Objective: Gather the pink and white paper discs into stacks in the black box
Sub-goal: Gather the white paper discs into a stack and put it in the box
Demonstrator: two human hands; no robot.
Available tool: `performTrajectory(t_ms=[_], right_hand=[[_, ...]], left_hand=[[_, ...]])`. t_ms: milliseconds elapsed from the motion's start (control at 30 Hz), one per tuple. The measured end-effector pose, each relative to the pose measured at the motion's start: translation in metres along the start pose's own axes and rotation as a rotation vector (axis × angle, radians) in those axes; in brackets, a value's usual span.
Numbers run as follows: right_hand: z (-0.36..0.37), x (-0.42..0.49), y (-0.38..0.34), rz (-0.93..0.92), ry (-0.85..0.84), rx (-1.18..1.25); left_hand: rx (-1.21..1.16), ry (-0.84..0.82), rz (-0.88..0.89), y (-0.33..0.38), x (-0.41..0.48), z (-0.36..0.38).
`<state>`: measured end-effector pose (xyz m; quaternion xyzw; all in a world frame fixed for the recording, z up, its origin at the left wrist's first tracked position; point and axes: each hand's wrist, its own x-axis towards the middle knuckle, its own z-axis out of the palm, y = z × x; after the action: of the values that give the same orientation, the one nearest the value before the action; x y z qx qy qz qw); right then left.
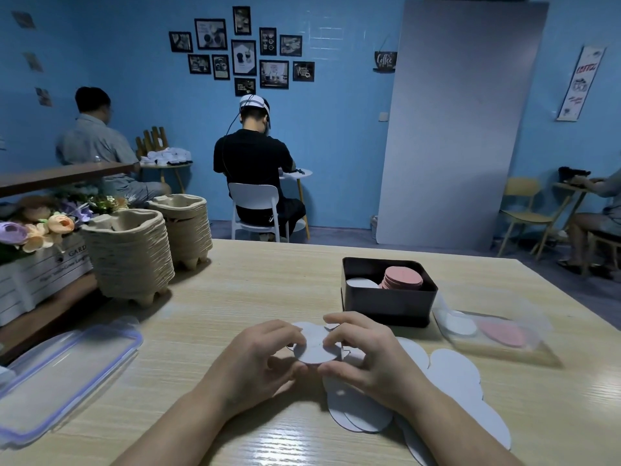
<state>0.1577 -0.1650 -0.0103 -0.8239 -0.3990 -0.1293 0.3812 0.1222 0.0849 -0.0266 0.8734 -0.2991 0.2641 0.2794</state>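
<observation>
A small stack of white paper discs (316, 348) is held just above the table between my left hand (258, 358) and my right hand (366, 354), fingers curled round its edges. Several more white discs (453, 375) lie fanned out on the table under and to the right of my right arm. Behind my hands stands the black box (386, 306). Inside it a tall pink disc stack (403, 277) sits on the right and a low white stack (361, 283) on the left.
A clear plastic tub (494, 331) with a white and a pink disc stands right of the box. A clear lid (67, 375) lies at the left. Two stacks of pulp cup trays (131, 253) and a flower crate (37, 264) are at the far left. People sit beyond the table.
</observation>
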Motion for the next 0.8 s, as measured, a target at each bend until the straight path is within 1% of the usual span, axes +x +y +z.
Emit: performTrajectory(t_ms=[133,267,400,500,600,700,800], right_hand=[[0.0014,0.0016,-0.0002,-0.015,0.033,0.003],[0.0022,0.0026,0.0004,-0.018,0.065,0.035],[0.0022,0.0025,0.0003,-0.045,0.041,0.028],[0.0011,0.0012,-0.0001,-0.033,0.020,0.033],[-0.0011,0.0002,-0.0017,-0.017,-0.010,0.015],[-0.0007,0.0003,-0.0018,-0.029,0.001,-0.036],[-0.0005,0.0001,-0.0013,-0.020,0.002,-0.031]], left_hand=[[-0.098,0.032,-0.007,-0.0025,-0.0003,0.0038],[-0.127,0.035,-0.028,-0.0051,-0.0019,0.0059],[-0.097,0.050,-0.024,-0.0042,-0.0021,0.0057],[-0.049,0.057,-0.015,-0.0021,-0.0008,0.0039],[-0.057,0.049,-0.018,0.0000,0.0001,0.0030],[-0.103,0.049,-0.024,-0.0014,-0.0011,0.0035],[-0.113,0.036,-0.038,-0.0026,-0.0012,0.0041]])
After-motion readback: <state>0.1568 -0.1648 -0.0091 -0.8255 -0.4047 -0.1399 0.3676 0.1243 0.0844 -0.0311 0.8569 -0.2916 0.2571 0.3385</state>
